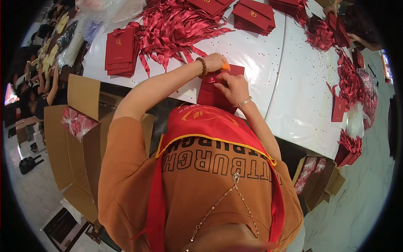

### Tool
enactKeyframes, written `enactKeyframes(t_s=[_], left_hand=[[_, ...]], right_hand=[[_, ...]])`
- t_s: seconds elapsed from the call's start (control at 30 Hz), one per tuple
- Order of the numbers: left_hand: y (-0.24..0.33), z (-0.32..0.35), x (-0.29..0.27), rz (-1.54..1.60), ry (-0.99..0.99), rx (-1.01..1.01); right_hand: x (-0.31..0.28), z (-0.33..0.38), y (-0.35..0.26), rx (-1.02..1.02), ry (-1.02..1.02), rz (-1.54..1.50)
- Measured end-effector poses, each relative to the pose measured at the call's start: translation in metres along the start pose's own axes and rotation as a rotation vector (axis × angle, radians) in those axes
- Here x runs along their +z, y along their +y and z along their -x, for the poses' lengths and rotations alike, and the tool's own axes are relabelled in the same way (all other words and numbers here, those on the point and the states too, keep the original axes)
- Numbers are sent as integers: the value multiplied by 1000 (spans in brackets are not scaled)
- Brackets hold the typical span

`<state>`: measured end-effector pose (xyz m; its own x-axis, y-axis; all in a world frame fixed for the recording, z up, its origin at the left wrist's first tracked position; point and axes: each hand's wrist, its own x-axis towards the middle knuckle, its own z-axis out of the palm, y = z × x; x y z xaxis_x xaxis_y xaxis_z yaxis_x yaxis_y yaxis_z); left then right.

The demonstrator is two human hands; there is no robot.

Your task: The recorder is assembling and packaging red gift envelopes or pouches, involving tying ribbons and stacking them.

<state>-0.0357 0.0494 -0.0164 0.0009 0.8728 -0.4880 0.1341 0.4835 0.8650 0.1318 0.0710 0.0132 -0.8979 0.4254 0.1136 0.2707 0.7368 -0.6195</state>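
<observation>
A dark red paper gift bag point(212, 97) lies flat at the table's near edge, between my two hands. My left hand point(215, 63), with a beaded bracelet on its wrist, is closed over the upper part of the bag. A small orange piece point(226, 66) shows at its fingers; its kind I cannot make out. My right hand point(236, 90), wearing a bangle, pinches a red satin ribbon point(215, 78) at the bag, its thumb and forefinger close to my left fingers. Both hands partly cover where the ribbon meets the bag.
Loose red ribbons point(176, 31) are heaped beyond my left hand, beside a stack of red bags point(119, 52). Another bag stack point(253, 17) stands farther back. More bags and ribbons point(350, 80) line the right side. Open cardboard boxes point(58, 143) flank me below the white-covered table point(294, 101).
</observation>
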Motion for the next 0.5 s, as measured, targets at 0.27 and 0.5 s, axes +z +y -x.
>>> enactKeyframes(t_s=[0.27, 0.5], left_hand=[[-27, 27, -19, -276, 430, 264], [-16, 127, -59, -904, 106, 180]], right_hand=[[6, -2, 9, 155, 8, -113], [5, -5, 30, 271, 3, -119]])
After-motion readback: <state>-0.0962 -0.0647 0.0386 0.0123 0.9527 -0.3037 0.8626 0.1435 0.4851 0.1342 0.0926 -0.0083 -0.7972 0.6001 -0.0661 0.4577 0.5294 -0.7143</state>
